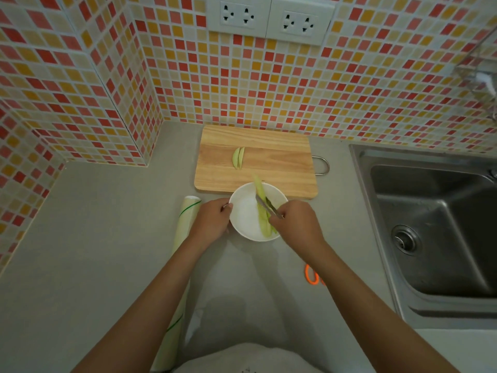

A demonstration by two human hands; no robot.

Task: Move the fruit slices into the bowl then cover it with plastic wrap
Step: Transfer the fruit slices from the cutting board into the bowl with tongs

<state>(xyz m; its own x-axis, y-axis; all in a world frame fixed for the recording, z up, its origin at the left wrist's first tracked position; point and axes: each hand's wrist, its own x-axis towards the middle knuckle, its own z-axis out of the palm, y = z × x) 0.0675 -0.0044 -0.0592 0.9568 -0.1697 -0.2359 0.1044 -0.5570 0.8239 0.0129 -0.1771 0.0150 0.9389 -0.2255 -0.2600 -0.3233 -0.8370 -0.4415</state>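
The work is in its first step, moving the fruit slices into the bowl (246, 211), and it is about half done as I judge it. The white bowl stands on the grey tabletop (107, 238), just in front of the wooden cutting board (269, 162), its far rim touching or overlapping the near edge of the board. The left hand (212, 222) holds the bowl at its left rim; its grip is pressed on the rim, thumb side up, to keep the bowl steady. The right hand (295, 224) is closed around the handle of a knife (265, 205), and the blade lies over the right part of the bowl, pushing or carrying some pale green slices (262, 224) down inside (one long slice (257, 184) leans on the far rim and sticks out toward the board). Two more slices (238, 156) lie together on the board, well apart from the bowl, so the moving is not finished. The next move, I think, calls for letting the slices slide off the blade, then reaching with the knife back to the board for the last two, while the left hand keeps the bowl from tipping. Only after this comes the covering: the roll of plastic wrap (185, 219) lies on the tabletop just beside the left hand, partly under the left forearm, and orange scissors (312, 275) lie near the right forearm. A steel sink (430, 224) is on the right.
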